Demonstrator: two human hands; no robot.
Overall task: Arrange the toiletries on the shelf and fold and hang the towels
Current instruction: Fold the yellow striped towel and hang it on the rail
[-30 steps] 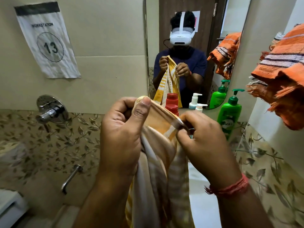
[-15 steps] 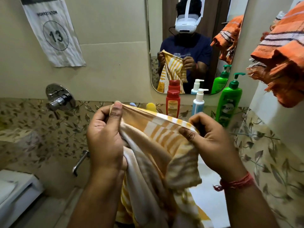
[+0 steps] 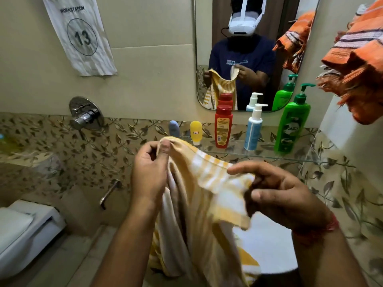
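Beige bathroom tile and a leaf-patterned border frame the scene, with a glass shelf (image 3: pixel 269 155) running under the mirror (image 3: pixel 244 54) and carrying a tidy row of toiletries: a grey tube (image 3: pixel 173 128), a yellow tube (image 3: pixel 195 131), a red bottle (image 3: pixel 223 126), a white-and-blue pump bottle (image 3: pixel 253 129) and a green pump bottle (image 3: pixel 292 126), all upright and standing apart from one another. Over the last second the yellow-striped towel (image 3: pixel 203 195) has gone from a tight bunch pinched between two close hands to a spread top edge, and the hands have drawn apart and dropped lower, below the shelf line. The left hand (image 3: pixel 150 175) pinches one corner between thumb and curled fingers, held up near the yellow tube. The right hand (image 3: pixel 281 195) holds the other end of the hem more loosely, its forefinger stretched along the edge and its thumb under the cloth, so its grip looks light. Most of the towel hangs in loose folds between the forearms. To my eye the shelf part of the task looks settled, and the person is finding the towel's corners to open it flat before folding. An orange striped towel (image 3: pixel 358 65) already hangs bunched at the upper right, so this one probably needs folding and hanging beside it.
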